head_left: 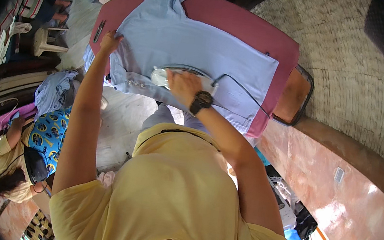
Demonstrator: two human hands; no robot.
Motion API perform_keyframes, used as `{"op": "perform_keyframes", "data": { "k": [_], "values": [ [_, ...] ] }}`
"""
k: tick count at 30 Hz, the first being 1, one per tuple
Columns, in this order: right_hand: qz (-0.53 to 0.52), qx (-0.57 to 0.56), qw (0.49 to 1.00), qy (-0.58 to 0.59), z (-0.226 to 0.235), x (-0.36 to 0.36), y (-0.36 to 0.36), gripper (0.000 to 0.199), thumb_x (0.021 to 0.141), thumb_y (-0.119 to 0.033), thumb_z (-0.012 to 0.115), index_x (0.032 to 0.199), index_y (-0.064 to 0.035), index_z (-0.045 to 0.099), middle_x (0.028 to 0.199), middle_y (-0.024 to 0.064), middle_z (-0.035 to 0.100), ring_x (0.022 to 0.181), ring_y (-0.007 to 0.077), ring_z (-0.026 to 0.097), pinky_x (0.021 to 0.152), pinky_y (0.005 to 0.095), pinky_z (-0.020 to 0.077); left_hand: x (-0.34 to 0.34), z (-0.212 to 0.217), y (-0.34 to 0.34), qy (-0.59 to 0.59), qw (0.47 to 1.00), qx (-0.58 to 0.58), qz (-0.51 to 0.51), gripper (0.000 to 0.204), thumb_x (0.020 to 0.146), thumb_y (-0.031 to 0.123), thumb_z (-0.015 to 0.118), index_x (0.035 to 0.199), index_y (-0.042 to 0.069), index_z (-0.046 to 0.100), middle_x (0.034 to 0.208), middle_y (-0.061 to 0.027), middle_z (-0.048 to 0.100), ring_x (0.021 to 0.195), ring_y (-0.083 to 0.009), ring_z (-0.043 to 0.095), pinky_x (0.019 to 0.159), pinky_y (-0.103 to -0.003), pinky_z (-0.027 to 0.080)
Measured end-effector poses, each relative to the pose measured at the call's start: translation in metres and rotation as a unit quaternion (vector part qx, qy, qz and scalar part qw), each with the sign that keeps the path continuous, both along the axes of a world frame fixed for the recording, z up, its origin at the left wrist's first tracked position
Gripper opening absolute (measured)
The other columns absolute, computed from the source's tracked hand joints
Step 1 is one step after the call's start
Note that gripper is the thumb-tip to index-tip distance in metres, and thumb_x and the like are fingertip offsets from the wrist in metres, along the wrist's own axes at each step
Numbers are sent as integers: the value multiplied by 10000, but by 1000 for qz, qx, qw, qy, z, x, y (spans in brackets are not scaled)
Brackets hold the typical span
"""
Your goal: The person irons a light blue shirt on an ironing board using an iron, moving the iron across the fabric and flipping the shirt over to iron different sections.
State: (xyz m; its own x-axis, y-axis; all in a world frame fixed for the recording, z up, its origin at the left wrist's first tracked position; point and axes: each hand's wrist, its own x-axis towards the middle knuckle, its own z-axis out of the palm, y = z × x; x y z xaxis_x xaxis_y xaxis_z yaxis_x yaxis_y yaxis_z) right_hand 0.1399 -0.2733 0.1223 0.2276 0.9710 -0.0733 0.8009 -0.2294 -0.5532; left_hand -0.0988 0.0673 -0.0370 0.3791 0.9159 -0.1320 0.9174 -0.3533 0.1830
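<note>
I'm mid-press on the light blue shirt (197,43), spread flat on the pink ironing board (243,25). My right hand (183,86) is closed around the handle of the iron (166,75), which sits near the button placket; my left hand (110,41), fingers flat, pins the shirt's edge taut. Next I judge the iron must glide along the front — the black cord (242,90) trails across the cloth, and small black snips (99,31) lie just beside my left hand.

bright, soft daylight; glare on the glossy reddish stone ledge (335,207) at right; fisheye bends edges, black corners; faint shadows.
</note>
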Motion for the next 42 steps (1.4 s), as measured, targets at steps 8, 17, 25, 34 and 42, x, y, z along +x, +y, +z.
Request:
{"op": "perform_keyframes", "data": {
  "k": [8,17,25,34,42],
  "values": [
    [-30,-134,977,-162,-4,61,-69,269,879,-283,506,753,-97,654,685,137,667,657,313,679,564,494,520,12,25,-19,-27,999,-23,-5,612,862,441,658,1337,73,541,1397,-180,508,1284,-345,491,992,-483,442],
    [-134,-31,979,-149,-22,152,-146,431,959,-387,452,814,-59,691,670,195,657,656,400,654,609,492,526,-41,10,-2,-124,989,-37,-72,526,785,443,750,1109,41,653,966,-183,700,937,-377,668,792,-428,522],
    [-81,-35,996,-3,19,4,56,657,833,-658,595,989,-28,694,869,234,689,855,426,649,769,484,512,-65,30,-23,-245,964,-98,-13,274,769,163,744,999,22,699,834,-121,697,794,-237,667,734,-353,518],
    [-62,-61,996,-31,31,-52,161,730,810,-722,565,1016,-31,678,875,248,682,861,438,643,771,508,497,-24,-23,15,-344,922,-180,9,443,769,80,681,1146,14,459,993,-197,659,982,-368,658,836,-397,512],
    [-45,-67,996,-47,15,-55,170,707,813,-704,577,978,-25,685,875,245,689,858,424,660,746,504,509,51,9,43,-438,877,-194,44,343,751,85,769,1019,5,570,907,-95,674,878,-190,667,776,-308,529]
  ]
}}
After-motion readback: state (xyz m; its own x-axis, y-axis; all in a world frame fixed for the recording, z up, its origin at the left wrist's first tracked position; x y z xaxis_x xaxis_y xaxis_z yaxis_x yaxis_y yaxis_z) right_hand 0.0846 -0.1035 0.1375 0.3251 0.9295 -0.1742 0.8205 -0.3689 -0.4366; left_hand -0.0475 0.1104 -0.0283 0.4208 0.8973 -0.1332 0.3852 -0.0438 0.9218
